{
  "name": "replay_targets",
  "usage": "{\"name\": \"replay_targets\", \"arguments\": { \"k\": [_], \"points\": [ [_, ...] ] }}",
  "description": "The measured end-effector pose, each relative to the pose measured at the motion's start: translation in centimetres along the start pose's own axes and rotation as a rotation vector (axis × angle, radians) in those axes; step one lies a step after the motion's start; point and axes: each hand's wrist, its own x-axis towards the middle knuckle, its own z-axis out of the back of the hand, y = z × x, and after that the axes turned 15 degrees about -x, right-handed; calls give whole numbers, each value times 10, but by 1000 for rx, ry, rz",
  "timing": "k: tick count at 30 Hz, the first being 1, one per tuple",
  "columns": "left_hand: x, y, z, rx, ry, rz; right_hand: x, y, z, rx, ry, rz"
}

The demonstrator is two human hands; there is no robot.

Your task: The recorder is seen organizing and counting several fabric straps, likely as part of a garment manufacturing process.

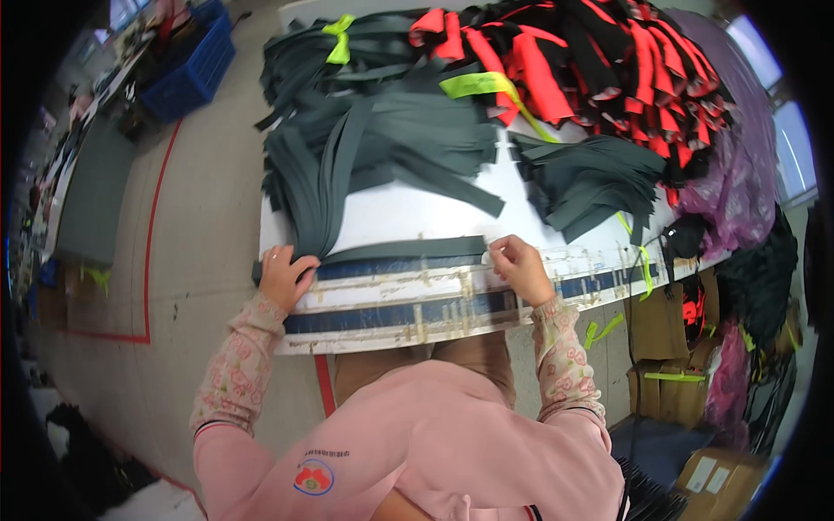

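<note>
A dark grey-green fabric strip [408, 249] lies across the near part of the white table, along a blue band. My left hand [288, 278] is closed on its left end, with the thumb and fingers pressed together. Beside the strip's right end, my right hand [519, 267] is held in a pinch. Something small and pale shows at those fingertips, too small to name. Just beyond my left hand, a bundle of the same strips [317, 187] fans down toward the strip.
More strips [599, 178] are piled at the right. Red and black fabric pieces [599, 61] heap at the back, with purple plastic [738, 148] beside them. Tape marks cover the table's near edge [417, 326]. Cardboard boxes [669, 347] stand at the right, and a blue crate [187, 65] stands far left.
</note>
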Motion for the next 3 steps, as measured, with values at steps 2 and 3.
{"name": "replay_targets", "arguments": {
  "k": [2,3],
  "points": [
    [10,4,8,-14,11,6,-6,-7,13,-39,-39,-10],
    [17,4,15,-24,51,66,-11,-7,23,-41,-34,-52]
  ]
}}
